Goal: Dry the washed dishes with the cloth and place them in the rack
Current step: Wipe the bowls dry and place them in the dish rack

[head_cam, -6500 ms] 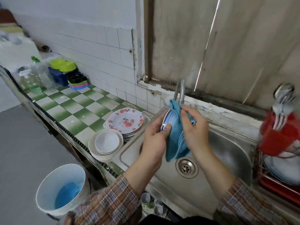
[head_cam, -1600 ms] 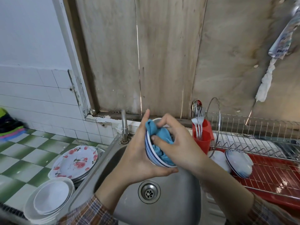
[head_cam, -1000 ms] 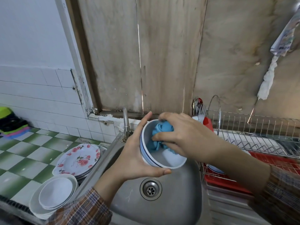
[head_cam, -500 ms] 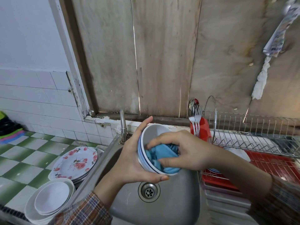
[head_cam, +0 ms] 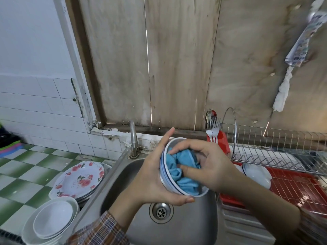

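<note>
a stack of white bowls (head_cam: 51, 220) is set at the front edge of the checked counter (head_cam: 26, 174), far left. a pile of floral plates (head_cam: 79, 179) is stacked behind it, close against the left rim of the sink (head_cam: 185, 232). the tap (head_cam: 133, 138) is seen upright at the sink's back left corner.

the left hand (head_cam: 152, 177) is held over the basin with the palm turned to the right. the bowl (head_cam: 169, 186) is cupped and gripped from outside, the thumb hooked under the lower rim and the fingers run up behind the upper rim. the bowl is held tilted on its side, mouth to the right, above the drain (head_cam: 161, 212) and apart from the basin walls, with open space beneath it.

the blue cloth (head_cam: 184, 167) is bunched inside the bowl. the right hand (head_cam: 214, 167) is brought in from the right, its fingers bent into the cloth, which is grasped and pressed against the inner wall.

a red cutlery holder (head_cam: 223, 140) with forks and a spoon is fixed at the left end of the wire rack (head_cam: 276, 152). a white dish (head_cam: 256, 175) is leaned at the rack's lower left over the red tray (head_cam: 297, 188); open wire slots are seen to its right.
</note>
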The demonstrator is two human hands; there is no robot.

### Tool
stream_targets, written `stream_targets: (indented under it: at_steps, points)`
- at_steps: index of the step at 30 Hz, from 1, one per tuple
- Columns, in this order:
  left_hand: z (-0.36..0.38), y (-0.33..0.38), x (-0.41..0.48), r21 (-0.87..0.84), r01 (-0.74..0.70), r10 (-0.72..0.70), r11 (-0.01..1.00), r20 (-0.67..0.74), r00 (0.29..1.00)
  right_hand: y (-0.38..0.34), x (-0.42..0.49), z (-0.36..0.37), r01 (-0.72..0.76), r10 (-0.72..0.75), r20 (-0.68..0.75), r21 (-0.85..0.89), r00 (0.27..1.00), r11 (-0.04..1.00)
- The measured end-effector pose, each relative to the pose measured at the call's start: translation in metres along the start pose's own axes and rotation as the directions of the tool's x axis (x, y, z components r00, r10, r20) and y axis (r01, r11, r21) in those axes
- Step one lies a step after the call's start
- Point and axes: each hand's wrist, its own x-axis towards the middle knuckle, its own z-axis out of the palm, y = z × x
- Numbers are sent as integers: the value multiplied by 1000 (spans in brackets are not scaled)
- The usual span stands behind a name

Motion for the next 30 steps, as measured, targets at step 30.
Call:
stream_targets:
  at_steps: [30]
  points:
    - [-30,8,40,-1,3,-3,1000,-53,999,-13,56,-59,373,-54,564,-468,824,801]
